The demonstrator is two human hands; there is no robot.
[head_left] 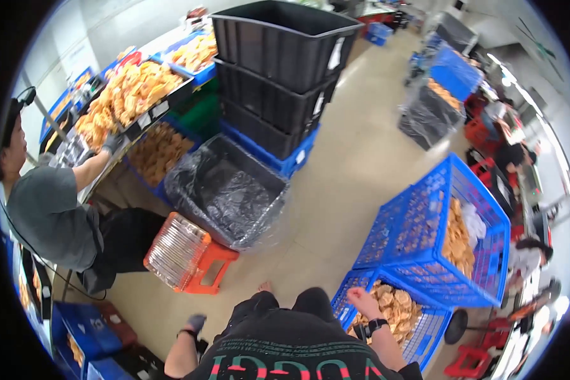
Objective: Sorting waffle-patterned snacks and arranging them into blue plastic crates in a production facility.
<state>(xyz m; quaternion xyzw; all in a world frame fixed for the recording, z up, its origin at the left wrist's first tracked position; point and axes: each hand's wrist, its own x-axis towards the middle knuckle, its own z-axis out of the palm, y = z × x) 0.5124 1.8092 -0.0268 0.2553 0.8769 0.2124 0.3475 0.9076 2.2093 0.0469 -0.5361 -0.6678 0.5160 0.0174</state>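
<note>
My left hand (197, 323) hangs low at my side, well apart from anything else. It looks grey, as if gloved, and its fingers are too indistinct to read. My right hand (363, 303) is bare and curled closed, and nothing shows in it. It hovers over the near left part of a low blue crate (434, 322) at my right. Inside that crate lies a heap of tan, lumpy pieces (396, 307). A tall blue basket (396, 231) leans tilted beside it, holding more tan pieces (460, 237) and a white plastic bag (473, 223).
At left, a co-worker (50, 212) reaches into a heaped tray of tan pieces (133, 95). An orange stool (215, 266) bears a stack of clear trays (177, 252). Beyond are a plastic-lined black bin (231, 190) and stacked black crates (275, 57). Pale floor (323, 183) runs ahead.
</note>
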